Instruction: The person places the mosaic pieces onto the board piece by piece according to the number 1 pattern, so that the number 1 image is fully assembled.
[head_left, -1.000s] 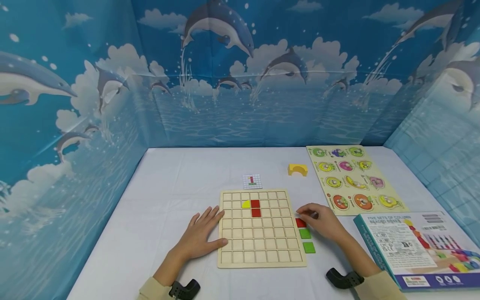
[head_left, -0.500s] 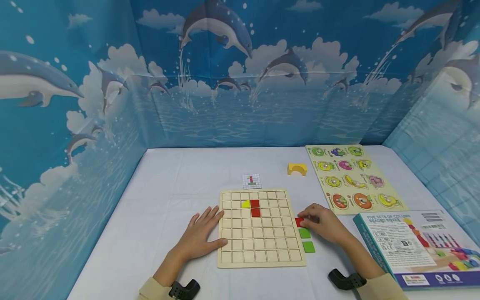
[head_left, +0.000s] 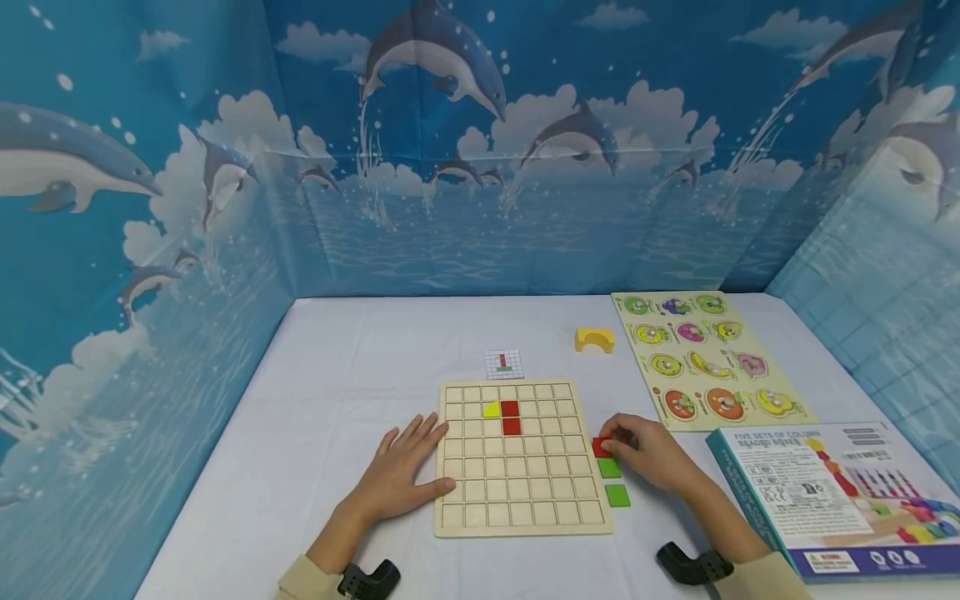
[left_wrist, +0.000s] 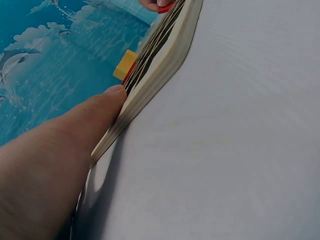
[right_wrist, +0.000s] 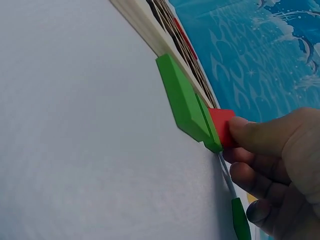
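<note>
My right hand (head_left: 647, 450) pinches a red square tile (head_left: 601, 447) between thumb and fingers, just off the right edge of a wooden grid board (head_left: 525, 517). The right wrist view shows the thumb on the red tile (right_wrist: 220, 126), beside a green tile (right_wrist: 182, 100). Two green square tiles, one nearer my hand (head_left: 610, 468) and one lower (head_left: 618, 496), lie along that edge. On the board sit a yellow curved-edge tile (head_left: 492, 409) and two red tiles (head_left: 512, 426). Fingers spread, my left hand (head_left: 401, 471) rests at the board's left edge, thumb on the rim.
A small card with a grid pattern (head_left: 503, 364) lies behind the board. Farther right stands a yellow arch block (head_left: 595, 340). A fruit puzzle board (head_left: 705, 354) and a printed box (head_left: 832, 500) occupy the right side, the box near my right forearm.
My right hand has closed its thumb and fingers onto the red tile, from hovering just beside it. The left hand and the board have stayed put.
</note>
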